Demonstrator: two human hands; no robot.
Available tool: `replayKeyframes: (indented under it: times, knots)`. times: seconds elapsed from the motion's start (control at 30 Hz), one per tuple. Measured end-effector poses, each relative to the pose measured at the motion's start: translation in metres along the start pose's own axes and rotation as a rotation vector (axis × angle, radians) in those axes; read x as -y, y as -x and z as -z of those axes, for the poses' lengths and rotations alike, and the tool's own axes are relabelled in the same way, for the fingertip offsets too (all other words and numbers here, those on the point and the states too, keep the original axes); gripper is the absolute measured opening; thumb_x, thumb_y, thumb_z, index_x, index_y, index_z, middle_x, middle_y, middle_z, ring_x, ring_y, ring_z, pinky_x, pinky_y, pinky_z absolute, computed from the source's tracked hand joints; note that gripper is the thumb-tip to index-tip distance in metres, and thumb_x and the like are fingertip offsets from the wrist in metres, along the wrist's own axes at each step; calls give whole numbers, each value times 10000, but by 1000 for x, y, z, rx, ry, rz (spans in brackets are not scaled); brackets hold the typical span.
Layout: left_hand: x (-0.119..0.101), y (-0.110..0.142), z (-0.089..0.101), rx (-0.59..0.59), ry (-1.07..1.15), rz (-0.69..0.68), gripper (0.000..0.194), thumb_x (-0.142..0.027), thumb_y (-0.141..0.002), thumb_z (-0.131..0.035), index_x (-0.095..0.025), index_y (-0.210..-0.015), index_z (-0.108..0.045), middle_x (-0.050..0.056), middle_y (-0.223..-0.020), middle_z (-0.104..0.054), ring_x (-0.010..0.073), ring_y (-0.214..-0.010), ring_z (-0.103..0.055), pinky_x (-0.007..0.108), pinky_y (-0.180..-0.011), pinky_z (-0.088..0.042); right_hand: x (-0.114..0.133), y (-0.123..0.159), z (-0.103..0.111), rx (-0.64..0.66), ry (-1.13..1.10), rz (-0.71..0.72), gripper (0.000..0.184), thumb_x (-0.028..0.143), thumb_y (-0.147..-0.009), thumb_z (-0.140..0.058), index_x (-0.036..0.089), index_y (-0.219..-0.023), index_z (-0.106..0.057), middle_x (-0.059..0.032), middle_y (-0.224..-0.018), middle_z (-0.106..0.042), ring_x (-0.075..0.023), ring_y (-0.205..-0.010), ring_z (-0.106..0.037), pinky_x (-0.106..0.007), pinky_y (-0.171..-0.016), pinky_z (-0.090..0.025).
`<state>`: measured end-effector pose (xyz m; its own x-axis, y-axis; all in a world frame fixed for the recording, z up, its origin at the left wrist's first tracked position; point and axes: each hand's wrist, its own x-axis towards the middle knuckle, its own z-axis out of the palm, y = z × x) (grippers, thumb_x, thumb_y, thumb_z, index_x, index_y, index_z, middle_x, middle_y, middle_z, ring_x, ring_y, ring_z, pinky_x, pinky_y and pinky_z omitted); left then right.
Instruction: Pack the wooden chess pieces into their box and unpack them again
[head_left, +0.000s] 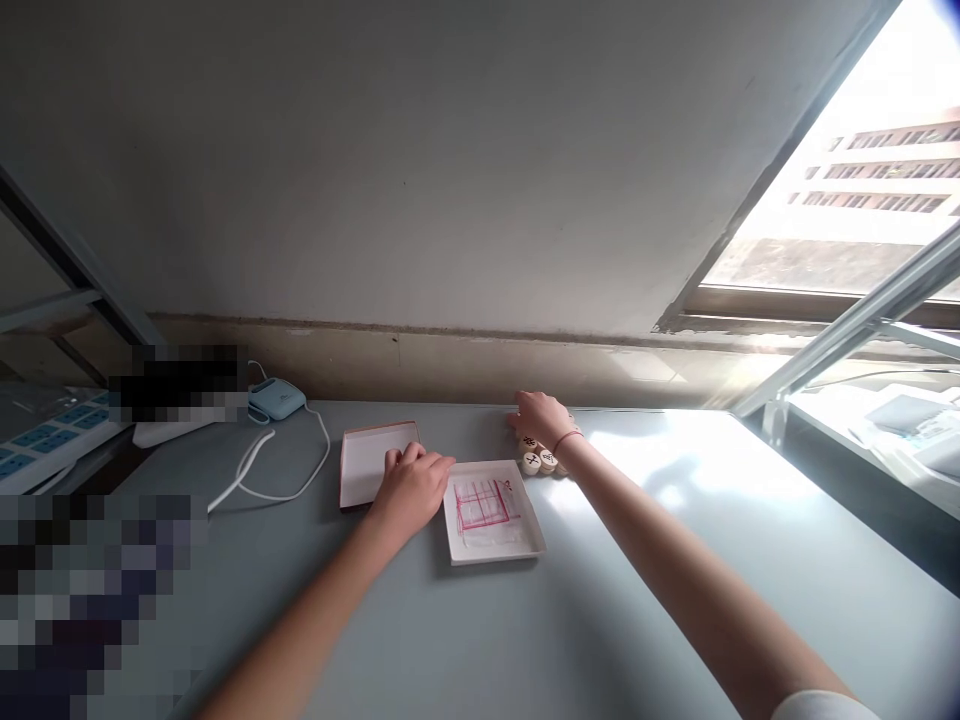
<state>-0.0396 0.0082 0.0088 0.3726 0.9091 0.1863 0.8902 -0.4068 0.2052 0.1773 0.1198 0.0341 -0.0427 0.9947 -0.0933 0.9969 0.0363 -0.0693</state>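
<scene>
My left hand (412, 488) lies between two shallow box halves, its fingers loosely bent and slightly apart. It overlaps the right side of the brown-edged half (367, 462) and reaches the upper left corner of the white half (491, 553). Inside the white half lies a clear plastic sheet (484, 505) with red grid lines. Farther back, my right hand (541, 418) bends over a cluster of round xiangqi pieces (532, 462), fingers curled down at their left and far side. Fingertips and part of the cluster are hidden by the hand and wrist.
The grey table (420, 640) meets a tiled wall base (465, 363) at the back. At left are a light blue device (276, 398), a white cable (296, 494) and power strips (45, 440). A metal frame (847, 325) slants by the window at right.
</scene>
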Motion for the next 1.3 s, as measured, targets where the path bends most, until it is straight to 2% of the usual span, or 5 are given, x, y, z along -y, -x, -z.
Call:
replayKeyframes:
  times: [0.2, 0.37, 0.5, 0.7, 1.3]
  knots:
    - [-3, 2, 1, 10, -14, -12, 301, -149, -927, -378, -238, -992, -658, 42, -933, -720, 225, -934, -492, 389, -780, -290, 2, -15, 0, 36, -26, 15, 175, 107, -775, -579, 90, -909, -691, -191, -916, -691, -279, -873, -665, -300, -661, -455]
    - [-2, 5, -2, -64, 14, -25, 287, -157, -917, -408, -241, -1033, -657, 47, -937, -719, 226, -932, -523, 391, -794, -319, 16, 16, 14, -28, -180, 161, 261, 269, -871, -535, 182, -1099, -629, -104, -1023, -691, -206, -873, -669, -253, -682, -485]
    - [-8, 9, -5, -217, 96, -61, 378, -310, -852, -566, -229, -1221, -556, 69, -1121, -666, 245, -1021, -550, 389, -842, -359, 33, 68, 3, 75, -795, 423, 279, 402, -858, -554, 209, -1057, -584, -53, -956, -685, -136, -652, -653, -227, -531, -507]
    - [-21, 13, -7, -341, 258, -97, 247, -312, -897, -550, -239, -1133, -557, 36, -1054, -665, 180, -967, -626, 325, -856, -391, 35, 108, -18, 89, -1274, 353, 321, 454, -783, -654, 187, -925, -545, -51, -872, -665, -150, -708, -644, -273, -598, -552]
    - [-22, 13, -8, -207, 160, -1, 96, -160, -823, -574, -239, -866, -609, -32, -931, -726, 159, -889, -635, 341, -817, -307, 23, 107, -38, 8, -1210, 327, 283, 462, -835, -585, 185, -897, -578, -6, -765, -601, -107, -597, -548, -235, -517, -451]
